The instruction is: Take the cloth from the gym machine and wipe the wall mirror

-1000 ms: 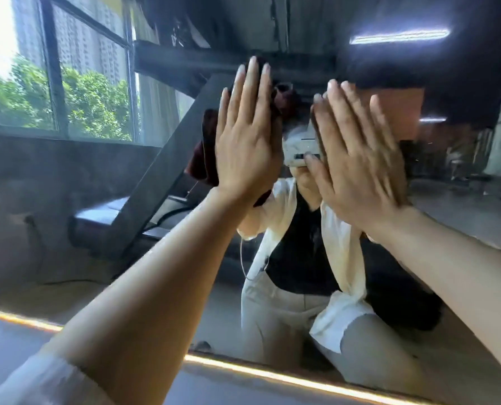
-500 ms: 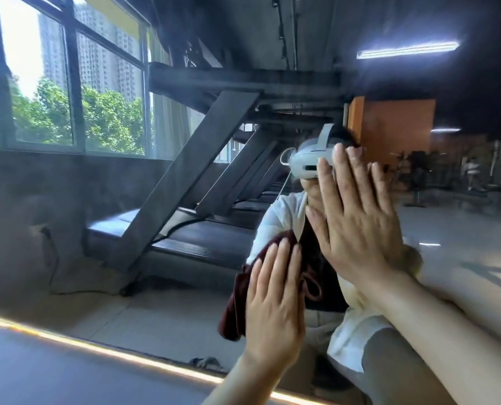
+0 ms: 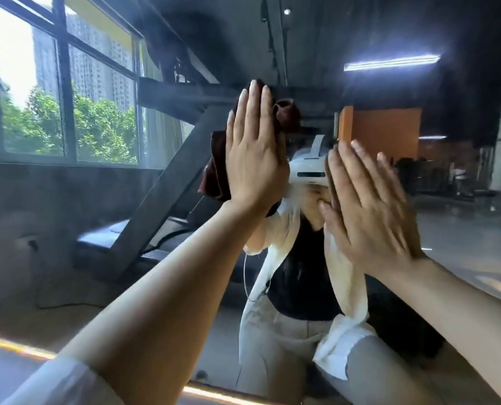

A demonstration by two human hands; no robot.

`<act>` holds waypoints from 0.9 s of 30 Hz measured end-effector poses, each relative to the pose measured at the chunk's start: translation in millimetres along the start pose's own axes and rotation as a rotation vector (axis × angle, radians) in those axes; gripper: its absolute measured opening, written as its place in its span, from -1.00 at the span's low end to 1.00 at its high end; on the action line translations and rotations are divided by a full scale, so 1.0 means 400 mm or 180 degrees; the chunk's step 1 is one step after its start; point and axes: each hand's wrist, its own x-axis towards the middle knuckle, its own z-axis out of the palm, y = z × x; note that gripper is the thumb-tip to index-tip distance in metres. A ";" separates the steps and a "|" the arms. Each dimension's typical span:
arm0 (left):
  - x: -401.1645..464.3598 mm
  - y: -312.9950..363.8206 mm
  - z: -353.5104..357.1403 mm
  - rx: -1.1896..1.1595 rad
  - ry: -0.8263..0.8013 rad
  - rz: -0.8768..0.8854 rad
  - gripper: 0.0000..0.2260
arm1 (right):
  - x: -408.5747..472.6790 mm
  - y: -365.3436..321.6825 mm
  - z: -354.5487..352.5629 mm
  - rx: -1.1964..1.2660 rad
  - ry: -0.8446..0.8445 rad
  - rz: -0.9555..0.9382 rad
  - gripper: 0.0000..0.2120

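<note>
Left hand (image 3: 255, 159): fingers straight and together, palm pressing the dark red cloth (image 3: 217, 168) flat against the wall mirror (image 3: 97, 214). The cloth lies under the palm, bunching out beyond the fingertips and the outer edge. Right hand (image 3: 369, 211): flat, fingers extended, placed on the glass just beside it, holding nothing.

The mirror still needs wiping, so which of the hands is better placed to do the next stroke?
The left hand, probably. Its flat fingers press the dark red cloth against the mirror. The right hand lies flat and bare on the glass, with no cloth under it, so it can only brace.
</note>
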 end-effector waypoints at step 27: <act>-0.700 0.056 -0.028 0.0050 -0.1132 0.0466 -0.32 | -0.432 -0.090 0.010 -0.0163 -0.1022 -0.0529 -0.40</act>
